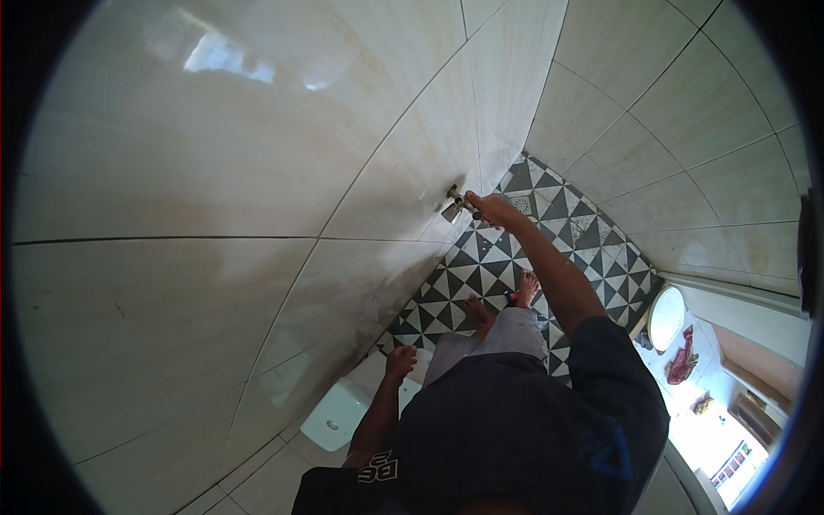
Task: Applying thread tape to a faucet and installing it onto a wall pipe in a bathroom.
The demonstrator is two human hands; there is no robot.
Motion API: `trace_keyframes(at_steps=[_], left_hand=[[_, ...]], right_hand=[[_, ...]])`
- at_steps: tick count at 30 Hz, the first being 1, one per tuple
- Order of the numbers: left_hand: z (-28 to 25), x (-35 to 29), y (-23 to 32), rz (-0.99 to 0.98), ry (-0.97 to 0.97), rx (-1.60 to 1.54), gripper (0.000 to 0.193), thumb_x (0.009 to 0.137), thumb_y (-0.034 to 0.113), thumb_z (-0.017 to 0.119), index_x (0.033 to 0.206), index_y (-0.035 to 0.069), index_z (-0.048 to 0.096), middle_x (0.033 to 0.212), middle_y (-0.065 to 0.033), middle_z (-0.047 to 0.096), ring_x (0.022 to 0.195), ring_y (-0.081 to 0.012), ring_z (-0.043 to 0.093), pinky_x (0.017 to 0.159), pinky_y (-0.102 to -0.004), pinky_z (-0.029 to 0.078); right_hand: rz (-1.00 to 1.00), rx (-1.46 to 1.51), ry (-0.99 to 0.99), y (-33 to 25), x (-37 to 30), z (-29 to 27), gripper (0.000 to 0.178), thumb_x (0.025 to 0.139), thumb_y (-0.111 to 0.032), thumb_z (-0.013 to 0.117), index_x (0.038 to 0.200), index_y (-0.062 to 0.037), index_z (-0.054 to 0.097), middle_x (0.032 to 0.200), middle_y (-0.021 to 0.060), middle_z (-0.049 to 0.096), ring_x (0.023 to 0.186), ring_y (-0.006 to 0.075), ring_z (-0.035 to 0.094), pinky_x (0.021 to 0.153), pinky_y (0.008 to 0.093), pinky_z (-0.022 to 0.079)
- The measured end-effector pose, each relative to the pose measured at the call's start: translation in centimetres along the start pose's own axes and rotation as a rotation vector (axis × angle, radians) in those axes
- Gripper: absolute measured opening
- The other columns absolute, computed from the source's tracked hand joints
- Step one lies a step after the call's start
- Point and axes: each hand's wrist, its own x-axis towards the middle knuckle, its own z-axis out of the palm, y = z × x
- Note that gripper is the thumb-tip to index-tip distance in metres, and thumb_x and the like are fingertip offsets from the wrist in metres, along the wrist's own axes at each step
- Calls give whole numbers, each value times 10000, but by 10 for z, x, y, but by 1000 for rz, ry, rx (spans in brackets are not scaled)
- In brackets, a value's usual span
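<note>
My right hand (491,211) reaches out to a metal wall tap (451,210), low on the tiled wall. Its fingers are closed at the tap's near end, and the hand hides part of what they grip. My left hand (401,361) hangs lower down with its fingers curled in. Nothing shows in it. Beside and below it stands a white toilet cistern (330,418) with a round button on its lid.
Black and white triangle-patterned tiles (481,266) cover the floor under my bare feet, with a drain grate (521,204) near the corner. Pale tiled walls (283,154) rise on both sides. At right, a round white-topped object (666,318) stands near a doorway, with a reddish cloth (683,359) beyond.
</note>
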Motion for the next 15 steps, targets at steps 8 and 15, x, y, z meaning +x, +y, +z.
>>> trace_keyframes(at_steps=[8,15], left_hand=[[14,-9,4,-15,23,-42,366,936,350,676,1182,79,653,1002,-24,682,868,-145,667,687,-311,522],[24,-1,10,29,-32,-77,394,940,361,671,1209,76,636,1040,-30,684,884,-154,674,716,-310,525]], right_hand=[[-443,-174,516,-20,-30,14,783,892,-663,582,1268,23,622,1088,249,662,1073,392,646,943,477,507],[-382,-574,395,-50,-49,37,596,978,-559,494,1222,-32,623,1162,219,642,1121,380,629,948,493,509]])
